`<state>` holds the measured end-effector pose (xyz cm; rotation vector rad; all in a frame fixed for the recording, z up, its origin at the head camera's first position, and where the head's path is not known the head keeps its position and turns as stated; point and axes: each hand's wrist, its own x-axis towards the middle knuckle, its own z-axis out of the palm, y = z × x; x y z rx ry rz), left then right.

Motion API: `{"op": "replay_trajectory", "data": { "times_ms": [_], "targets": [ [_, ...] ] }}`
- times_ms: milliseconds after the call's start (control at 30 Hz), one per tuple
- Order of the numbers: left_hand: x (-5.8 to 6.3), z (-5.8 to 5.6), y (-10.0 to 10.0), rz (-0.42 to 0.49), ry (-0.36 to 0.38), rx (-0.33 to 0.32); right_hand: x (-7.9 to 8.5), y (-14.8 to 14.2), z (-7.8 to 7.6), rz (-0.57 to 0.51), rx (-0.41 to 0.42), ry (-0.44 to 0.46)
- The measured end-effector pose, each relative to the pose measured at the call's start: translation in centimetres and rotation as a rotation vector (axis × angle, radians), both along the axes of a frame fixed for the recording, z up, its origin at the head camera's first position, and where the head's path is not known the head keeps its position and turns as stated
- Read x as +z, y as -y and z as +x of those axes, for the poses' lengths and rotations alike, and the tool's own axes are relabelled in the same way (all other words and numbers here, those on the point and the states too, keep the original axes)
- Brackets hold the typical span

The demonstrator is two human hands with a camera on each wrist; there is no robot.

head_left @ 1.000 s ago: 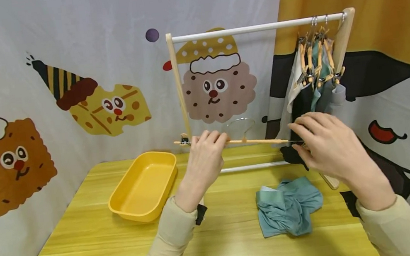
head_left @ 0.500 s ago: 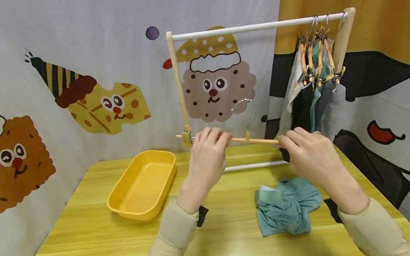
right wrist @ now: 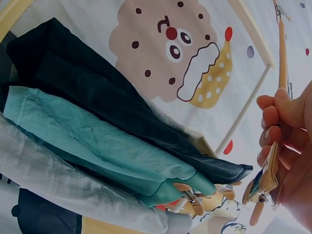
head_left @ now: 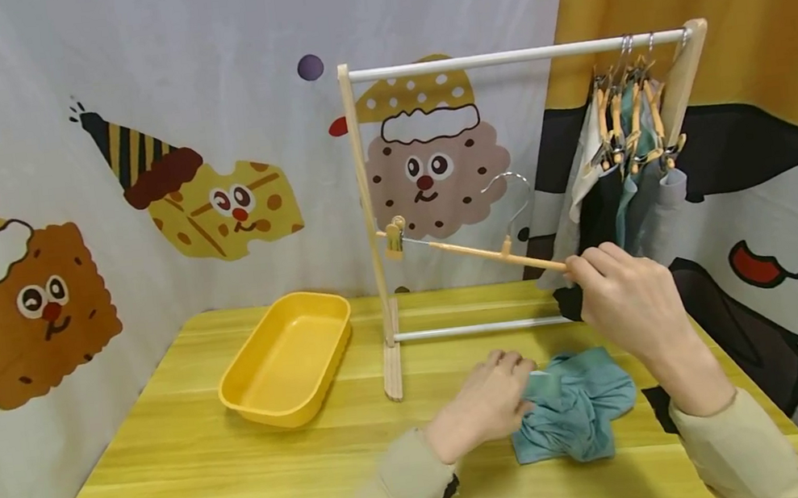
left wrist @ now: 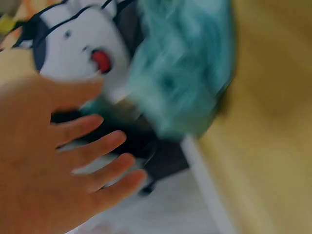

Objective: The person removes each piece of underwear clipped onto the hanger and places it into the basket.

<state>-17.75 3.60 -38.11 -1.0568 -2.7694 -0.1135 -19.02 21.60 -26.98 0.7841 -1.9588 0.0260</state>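
My right hand (head_left: 627, 302) grips one end of a wooden clip hanger (head_left: 475, 251), which is held up in front of the rack with its metal hook on top. A gold clip (head_left: 394, 239) sits at the hanger's far left end; the right wrist view shows another clip (right wrist: 263, 183) beside my palm. My left hand (head_left: 486, 402) is at the left edge of a crumpled teal garment (head_left: 576, 409) on the table. In the left wrist view the fingers (left wrist: 105, 146) are spread and hold nothing, with the blurred garment (left wrist: 180, 68) beyond them.
A wooden rack with a white rail (head_left: 453, 64) stands at the back. Several garments (head_left: 603, 211) hang on clip hangers at its right end. A yellow tray (head_left: 287, 366) lies on the table's left. A printed curtain (head_left: 227, 72) hangs behind.
My left hand has let go of the hanger and moved down and right to the teal garment. My right hand has taken hold of the hanger's right end, and its left end has risen.
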Motion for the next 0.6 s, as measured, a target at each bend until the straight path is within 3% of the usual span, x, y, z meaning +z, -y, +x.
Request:
{"op": "replay_trajectory", "data": {
  "times_ms": [100, 167, 233, 400, 600],
  "targets": [
    [-2.0, 0.1, -1.6, -0.178, 0.263, -0.003, -0.1, 0.0, -0.2, -0.005, -0.009, 0.006],
    [-2.9, 0.1, -2.6, -0.254, 0.317, 0.01, -0.2, -0.1, -0.3, -0.004, -0.018, 0.009],
    [-3.5, 0.1, -3.5, -0.292, 0.28, 0.031, -0.3, -0.2, -0.3, 0.001, -0.031, 0.014],
    [-4.2, -0.1, -4.6, -0.283, 0.109, 0.121, -0.2, -0.3, -0.2, -0.005, -0.061, 0.022],
    [-4.0, -0.3, -4.0, -0.28, 0.083, 0.116, 0.1, -0.3, -0.5, -0.034, -0.061, 0.006]
  ]
}}
